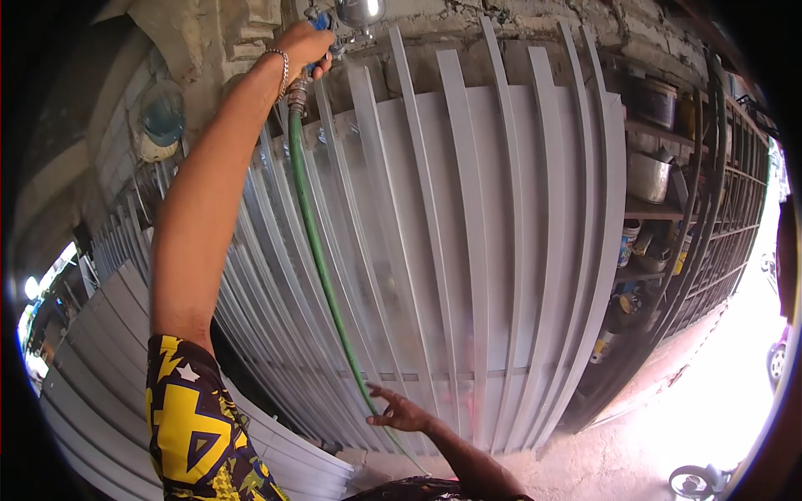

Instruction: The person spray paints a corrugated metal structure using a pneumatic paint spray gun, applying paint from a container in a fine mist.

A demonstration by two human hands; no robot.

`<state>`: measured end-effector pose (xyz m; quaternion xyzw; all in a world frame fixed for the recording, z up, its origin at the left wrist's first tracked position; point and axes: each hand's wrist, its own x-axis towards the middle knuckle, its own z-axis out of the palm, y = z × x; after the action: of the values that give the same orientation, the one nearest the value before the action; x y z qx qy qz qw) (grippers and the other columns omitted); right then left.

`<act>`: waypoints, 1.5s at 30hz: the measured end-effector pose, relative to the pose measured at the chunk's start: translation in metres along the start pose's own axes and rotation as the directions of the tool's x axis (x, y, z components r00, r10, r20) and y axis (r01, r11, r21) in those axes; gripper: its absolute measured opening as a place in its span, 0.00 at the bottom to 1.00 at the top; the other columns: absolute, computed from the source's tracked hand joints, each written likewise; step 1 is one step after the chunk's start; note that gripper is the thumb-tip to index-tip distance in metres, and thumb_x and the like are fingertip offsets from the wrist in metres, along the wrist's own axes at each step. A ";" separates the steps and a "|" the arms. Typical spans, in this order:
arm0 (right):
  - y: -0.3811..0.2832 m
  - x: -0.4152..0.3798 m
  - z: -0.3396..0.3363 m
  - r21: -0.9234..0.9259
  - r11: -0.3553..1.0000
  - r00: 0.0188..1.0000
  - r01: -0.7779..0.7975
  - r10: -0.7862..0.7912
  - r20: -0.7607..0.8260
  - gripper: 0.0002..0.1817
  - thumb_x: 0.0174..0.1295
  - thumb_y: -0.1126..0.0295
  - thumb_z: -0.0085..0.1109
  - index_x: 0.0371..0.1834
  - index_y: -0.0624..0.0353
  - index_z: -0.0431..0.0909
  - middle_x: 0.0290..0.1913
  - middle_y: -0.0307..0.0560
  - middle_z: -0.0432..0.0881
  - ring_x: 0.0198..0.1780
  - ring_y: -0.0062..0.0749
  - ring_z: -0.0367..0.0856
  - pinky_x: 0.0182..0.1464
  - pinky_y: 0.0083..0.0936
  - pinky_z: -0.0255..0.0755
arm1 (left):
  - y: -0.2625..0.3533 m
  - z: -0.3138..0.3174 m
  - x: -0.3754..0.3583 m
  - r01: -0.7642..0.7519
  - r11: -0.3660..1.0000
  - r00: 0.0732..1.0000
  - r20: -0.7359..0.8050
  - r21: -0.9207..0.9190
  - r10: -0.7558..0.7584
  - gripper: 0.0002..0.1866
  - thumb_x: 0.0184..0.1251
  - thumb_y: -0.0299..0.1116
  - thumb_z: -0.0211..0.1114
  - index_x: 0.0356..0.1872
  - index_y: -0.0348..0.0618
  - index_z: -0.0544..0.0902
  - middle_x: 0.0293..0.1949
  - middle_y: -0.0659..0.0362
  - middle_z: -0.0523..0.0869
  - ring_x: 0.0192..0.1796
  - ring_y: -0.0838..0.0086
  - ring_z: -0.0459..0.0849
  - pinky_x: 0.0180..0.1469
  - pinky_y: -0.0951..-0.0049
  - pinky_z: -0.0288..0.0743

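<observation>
My left hand [302, 48], raised high at the top with a chain bracelet on the wrist, is closed around a blue-bodied paint spray gun [320, 22]. A shiny metal cup [361, 10] belongs to the gun, cut off by the frame's top. From the coupling [296, 96] below my fist a green hose [311, 217] runs down across grey ribbed metal panels [501, 250]. Low in front of me, my right hand [401, 412] has its fingers spread, the fingertips close beside the hose.
Shelves at the right hold a metal pot [648, 177], a dark bucket [652, 102] and several cans. Beyond them stands a barred grille [735, 209]. More grey sheets [100, 367] lean at the lower left. A wheel [692, 483] shows at the bottom right.
</observation>
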<state>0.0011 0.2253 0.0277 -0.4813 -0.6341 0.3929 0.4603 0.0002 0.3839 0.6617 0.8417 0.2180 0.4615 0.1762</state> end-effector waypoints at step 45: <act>0.098 -0.108 0.057 -0.111 0.972 0.936 -0.206 0.229 0.267 0.25 0.72 0.43 0.56 0.61 0.46 0.84 0.52 0.54 0.88 0.51 0.50 0.87 0.56 0.41 0.77 | -0.041 -0.012 -0.080 0.103 0.982 0.994 -0.015 -0.159 -0.106 0.14 0.76 0.38 0.58 0.45 0.35 0.76 0.36 0.55 0.82 0.18 0.79 0.74 0.15 0.76 0.65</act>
<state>-0.0171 0.1398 -0.1023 -0.5069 -0.6507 0.4788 0.3006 -0.0564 0.3767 0.5911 0.8070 0.2266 0.4773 0.2639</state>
